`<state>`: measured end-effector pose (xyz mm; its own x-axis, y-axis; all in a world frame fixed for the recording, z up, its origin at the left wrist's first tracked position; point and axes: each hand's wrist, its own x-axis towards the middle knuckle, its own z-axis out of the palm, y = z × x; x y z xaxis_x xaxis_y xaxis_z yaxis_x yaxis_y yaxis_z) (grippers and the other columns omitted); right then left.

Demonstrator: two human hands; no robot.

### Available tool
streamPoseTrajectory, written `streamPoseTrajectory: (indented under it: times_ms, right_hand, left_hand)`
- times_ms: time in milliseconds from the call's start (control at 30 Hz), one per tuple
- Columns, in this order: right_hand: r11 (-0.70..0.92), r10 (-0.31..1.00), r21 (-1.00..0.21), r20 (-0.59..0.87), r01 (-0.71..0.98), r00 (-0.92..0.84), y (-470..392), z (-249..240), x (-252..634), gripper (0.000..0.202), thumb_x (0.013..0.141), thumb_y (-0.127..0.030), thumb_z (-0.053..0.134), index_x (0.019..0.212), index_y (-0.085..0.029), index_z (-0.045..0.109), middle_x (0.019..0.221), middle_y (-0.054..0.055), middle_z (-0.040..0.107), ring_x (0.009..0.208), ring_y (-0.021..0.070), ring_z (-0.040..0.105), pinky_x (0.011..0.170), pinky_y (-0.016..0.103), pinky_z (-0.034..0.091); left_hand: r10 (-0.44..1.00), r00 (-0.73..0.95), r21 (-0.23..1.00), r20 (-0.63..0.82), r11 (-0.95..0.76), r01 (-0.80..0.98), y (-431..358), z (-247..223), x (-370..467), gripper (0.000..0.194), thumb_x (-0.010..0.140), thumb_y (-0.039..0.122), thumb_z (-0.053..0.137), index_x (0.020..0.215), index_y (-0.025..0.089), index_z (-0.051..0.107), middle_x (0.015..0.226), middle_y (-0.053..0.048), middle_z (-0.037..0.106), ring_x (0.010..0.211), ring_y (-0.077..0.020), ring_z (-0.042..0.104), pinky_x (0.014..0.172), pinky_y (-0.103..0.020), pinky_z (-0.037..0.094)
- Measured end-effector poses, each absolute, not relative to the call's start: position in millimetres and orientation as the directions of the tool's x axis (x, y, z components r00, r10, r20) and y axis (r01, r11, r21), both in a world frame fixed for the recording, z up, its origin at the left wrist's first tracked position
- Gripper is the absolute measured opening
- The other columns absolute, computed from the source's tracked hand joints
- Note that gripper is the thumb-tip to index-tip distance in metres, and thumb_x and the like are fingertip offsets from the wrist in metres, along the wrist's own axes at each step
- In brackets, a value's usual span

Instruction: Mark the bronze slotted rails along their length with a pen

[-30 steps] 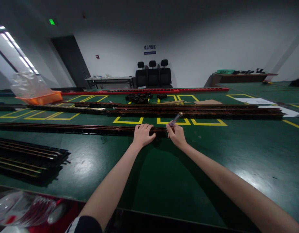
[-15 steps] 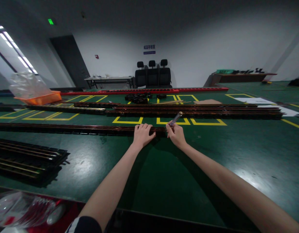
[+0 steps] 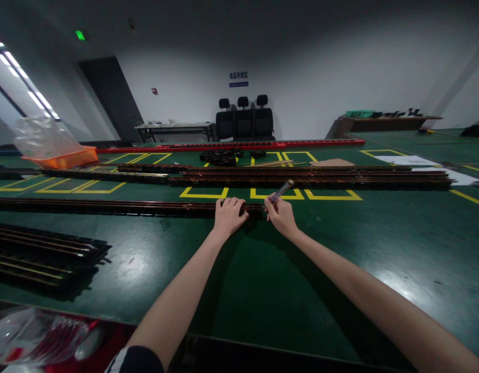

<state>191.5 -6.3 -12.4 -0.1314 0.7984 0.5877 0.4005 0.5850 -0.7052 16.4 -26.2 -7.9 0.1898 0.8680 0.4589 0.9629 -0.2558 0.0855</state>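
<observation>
A long dark rail (image 3: 146, 207) with copper-coloured strips runs across the green table from the left edge. Over its right part lies my left hand (image 3: 228, 213), fingers wrapped across the top and thumb on the near side. My right hand (image 3: 281, 216) pinches a slim pen-like tool (image 3: 281, 190) at the rail's right end. The tool slants up to the right with a gold-coloured top end; its tip is hidden by my fingers.
Behind the rail lies a long bundle of similar rails (image 3: 320, 178). More rails (image 3: 37, 254) are at the near left. An orange tray (image 3: 68, 157) holds a clear plastic bag. Papers (image 3: 410, 161) lie at the right, and a plastic-wrapped bundle (image 3: 41, 334) sits below the table edge.
My right hand and the pen-like tool have shifted very slightly left, mostly along with the whole view. Both hands keep the same hold.
</observation>
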Motion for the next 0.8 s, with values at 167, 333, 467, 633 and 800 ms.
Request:
streamPoseTrajectory:
  times_ms: [167,333,467,633,800]
  right_hand:
    - [0.602,0.79,-0.705,0.594,0.374,-0.151,-7.2,-11.8,191.4,0.043,0.089,-0.058,0.039,0.074,-0.019,0.051,0.062,0.005,0.059,0.049,0.0171,0.056,0.045,0.03,0.045]
    - [0.602,0.79,-0.711,0.598,0.363,-0.139,-7.7,-11.4,191.0,0.043,0.089,-0.058,0.04,0.072,-0.02,0.051,0.062,0.004,0.059,0.048,0.0161,0.055,0.044,0.029,0.044]
    - [0.584,0.801,-0.725,0.588,0.366,-0.112,-7.5,-11.6,190.7,0.042,0.088,-0.057,0.041,0.07,-0.02,0.05,0.06,0.004,0.058,0.046,0.0157,0.055,0.042,0.028,0.043]
    - [0.56,0.816,-0.741,0.571,0.371,-0.09,-7.0,-12.4,191.5,0.041,0.088,-0.056,0.043,0.069,-0.02,0.049,0.059,0.003,0.058,0.045,0.0146,0.054,0.042,0.027,0.043]
    - [0.552,0.818,-0.757,0.572,0.349,-0.054,-6.6,-13.6,193.3,0.038,0.089,-0.053,0.041,0.071,-0.02,0.048,0.056,0.001,0.055,0.042,0.014,0.052,0.04,0.027,0.042]
  left_hand:
    - [0.863,0.195,0.076,0.465,-0.259,0.963,-24.9,-10.0,16.4,0.034,0.086,0.034,0.044,0.113,0.02,0.061,0.115,-0.009,0.065,0.11,-0.0263,0.055,0.098,-0.047,0.034]
    - [0.873,0.2,0.077,0.444,-0.259,0.963,-25.2,-8.5,16.1,0.035,0.088,0.035,0.043,0.114,0.02,0.06,0.116,-0.009,0.065,0.11,-0.0266,0.055,0.096,-0.046,0.035]
    - [0.881,0.203,0.076,0.427,-0.259,0.963,-25.5,-8.2,15.1,0.035,0.088,0.036,0.042,0.114,0.021,0.06,0.116,-0.009,0.065,0.108,-0.0264,0.055,0.095,-0.045,0.036]
    - [0.879,0.203,0.077,0.432,-0.26,0.962,-25.5,-8.5,14.5,0.035,0.089,0.037,0.041,0.114,0.022,0.06,0.114,-0.008,0.066,0.106,-0.0256,0.056,0.095,-0.044,0.036]
    - [0.884,0.204,0.104,0.42,-0.27,0.957,-26.8,-6.7,13.1,0.038,0.089,0.037,0.041,0.116,0.019,0.059,0.115,-0.009,0.065,0.106,-0.0252,0.057,0.097,-0.044,0.036]
